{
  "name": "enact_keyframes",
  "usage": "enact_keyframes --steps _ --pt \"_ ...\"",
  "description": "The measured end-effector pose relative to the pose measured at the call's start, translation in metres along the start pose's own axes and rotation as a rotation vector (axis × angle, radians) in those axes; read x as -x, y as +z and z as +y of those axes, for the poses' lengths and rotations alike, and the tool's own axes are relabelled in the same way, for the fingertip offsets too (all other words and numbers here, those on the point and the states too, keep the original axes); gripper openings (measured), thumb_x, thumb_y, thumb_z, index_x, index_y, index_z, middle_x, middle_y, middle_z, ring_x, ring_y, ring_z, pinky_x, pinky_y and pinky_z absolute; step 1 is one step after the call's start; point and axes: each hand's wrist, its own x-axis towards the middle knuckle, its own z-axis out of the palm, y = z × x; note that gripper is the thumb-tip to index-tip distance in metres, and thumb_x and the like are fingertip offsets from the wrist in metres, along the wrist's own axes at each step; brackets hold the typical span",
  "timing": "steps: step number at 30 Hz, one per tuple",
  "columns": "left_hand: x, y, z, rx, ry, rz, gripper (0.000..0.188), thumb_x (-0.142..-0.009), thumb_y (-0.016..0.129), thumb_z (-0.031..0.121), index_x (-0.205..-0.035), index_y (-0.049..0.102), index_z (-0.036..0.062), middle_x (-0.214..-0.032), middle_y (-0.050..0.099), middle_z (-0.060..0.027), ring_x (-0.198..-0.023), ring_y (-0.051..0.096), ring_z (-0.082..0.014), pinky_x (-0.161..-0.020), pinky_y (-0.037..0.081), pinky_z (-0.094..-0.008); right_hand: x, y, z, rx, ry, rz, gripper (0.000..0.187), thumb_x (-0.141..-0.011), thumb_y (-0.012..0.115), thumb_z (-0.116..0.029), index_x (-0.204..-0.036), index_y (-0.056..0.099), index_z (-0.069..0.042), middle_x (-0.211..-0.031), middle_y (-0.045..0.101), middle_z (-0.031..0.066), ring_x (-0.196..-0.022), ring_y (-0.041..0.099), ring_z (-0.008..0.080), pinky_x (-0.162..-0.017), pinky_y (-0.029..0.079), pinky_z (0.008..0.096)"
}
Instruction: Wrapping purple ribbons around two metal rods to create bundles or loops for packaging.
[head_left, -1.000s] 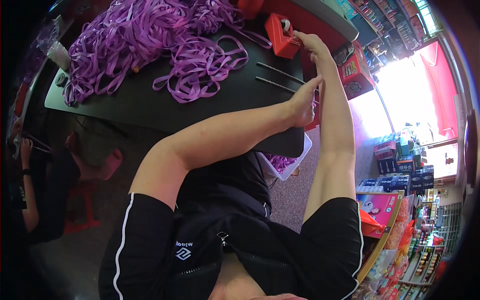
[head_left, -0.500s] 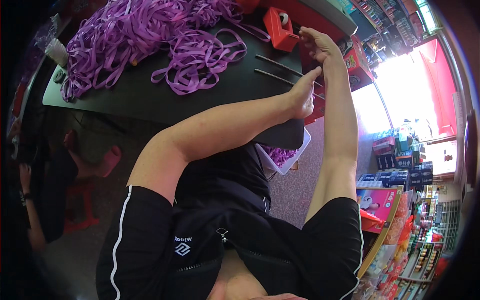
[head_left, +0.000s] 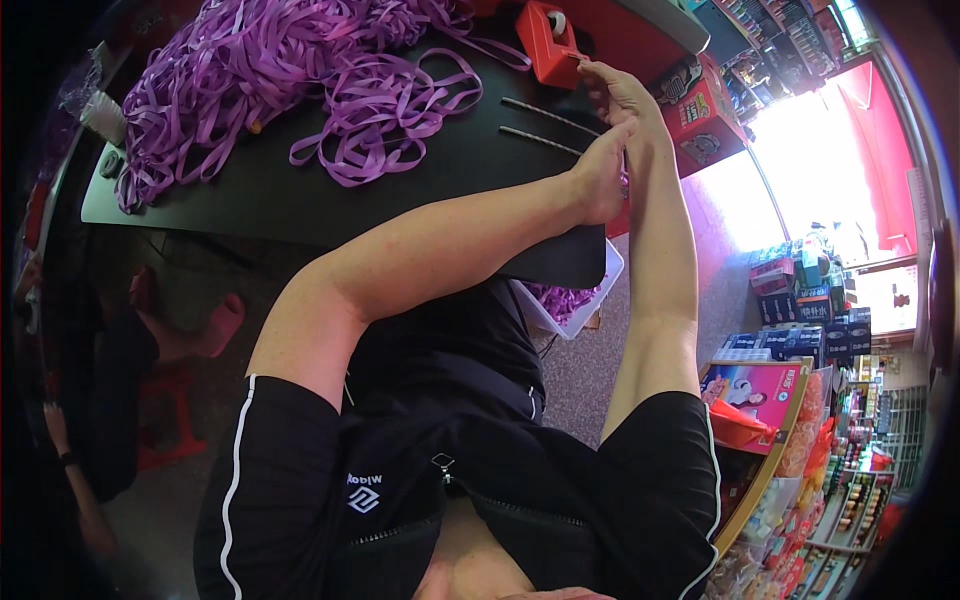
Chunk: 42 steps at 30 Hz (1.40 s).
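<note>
My right hand (head_left: 618, 97) reaches to the front end of a red tape dispenser (head_left: 553, 50), its fingertips pinched together at the edge; anything between them is too small to make out. Just nearer, my left hand (head_left: 600, 175) is held beside my right wrist, and its fingers are mostly hidden behind the palm. Two thin twisted metal rods (head_left: 540, 139) lie along the dark table, their right ends out of sight behind my left hand. A loose heap of purple ribbon (head_left: 240, 90) covers the table's far left, with a smaller tangle (head_left: 385, 125) nearer the rods.
The black table's (head_left: 300, 215) near edge runs in front of me. Below its right corner stands a white bin (head_left: 612, 285) holding purple ribbon. A white roll (head_left: 103, 118) stands at the table's left end. Another person's legs (head_left: 170, 330) show at left. Shelves and boxes (head_left: 800, 300) fill the right.
My right hand has moved slightly left, bringing its fingertips to the dispenser's front edge. The left hand has shifted up and closer to the right wrist. The whole view has shifted a little.
</note>
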Motion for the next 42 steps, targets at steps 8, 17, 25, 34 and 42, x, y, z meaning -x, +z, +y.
enact_keyframes --steps 8,17,25,34,42 --pt "0.006 0.008 0.0 0.021 0.011 0.033 0.051 -0.095 0.035 0.05 -0.137 0.036 0.0207 -0.134 0.045 0.0004 -0.124 0.04 -0.0212 -0.105 0.029 -0.0409 -0.013 0.002 0.006 0.134 -0.057 0.11 0.023 -0.07 0.071 -0.037 -0.076 0.069 -0.015 -0.072 0.059 -0.0052 -0.064 0.043 0.0083 -0.051 0.029 0.0268" --pt "-0.006 -0.004 0.003 0.087 -0.049 -0.034 0.053 -0.094 0.035 0.052 -0.131 0.043 0.0159 -0.122 0.054 -0.0045 -0.115 0.049 -0.026 -0.103 0.032 -0.0474 -0.01 0.013 0.0 0.287 -0.128 0.172 0.016 -0.075 0.065 -0.033 -0.077 0.067 -0.017 -0.066 0.055 -0.0073 -0.056 0.039 0.0065 -0.05 0.027 0.0246" --pt "0.004 0.008 0.004 -0.003 0.063 0.075 0.055 -0.09 0.04 0.055 -0.132 0.042 0.0187 -0.139 0.039 -0.0154 -0.132 0.027 -0.034 -0.109 0.012 -0.0525 0.034 -0.012 0.005 -0.007 -0.224 -0.031 0.018 -0.081 0.065 -0.02 -0.086 0.068 -0.003 -0.078 0.06 -0.0005 -0.072 0.051 0.0104 -0.068 0.04 0.0242" --pt "-0.008 -0.014 -0.006 -0.022 -0.027 0.079 0.08 -0.081 0.064 0.036 -0.143 0.019 0.011 -0.148 -0.005 -0.0339 -0.141 -0.009 -0.0389 -0.112 -0.007 -0.0462 0.138 -0.086 0.015 0.453 -0.445 -0.194 0.025 -0.092 0.053 -0.025 -0.09 0.064 -0.002 -0.088 0.062 0.0013 -0.084 0.054 0.0093 -0.078 0.042 0.0252" --pt "-0.004 -0.005 -0.007 -0.125 -0.04 0.121 0.082 -0.08 0.07 0.029 -0.141 0.022 0.0007 -0.148 0.003 -0.0322 -0.141 -0.006 -0.0374 -0.113 -0.002 -0.0447 0.144 -0.081 0.019 0.593 -0.534 -0.258 0.03 -0.094 0.05 -0.025 -0.094 0.061 0.002 -0.09 0.061 0.0039 -0.087 0.054 0.0106 -0.081 0.043 0.0256"
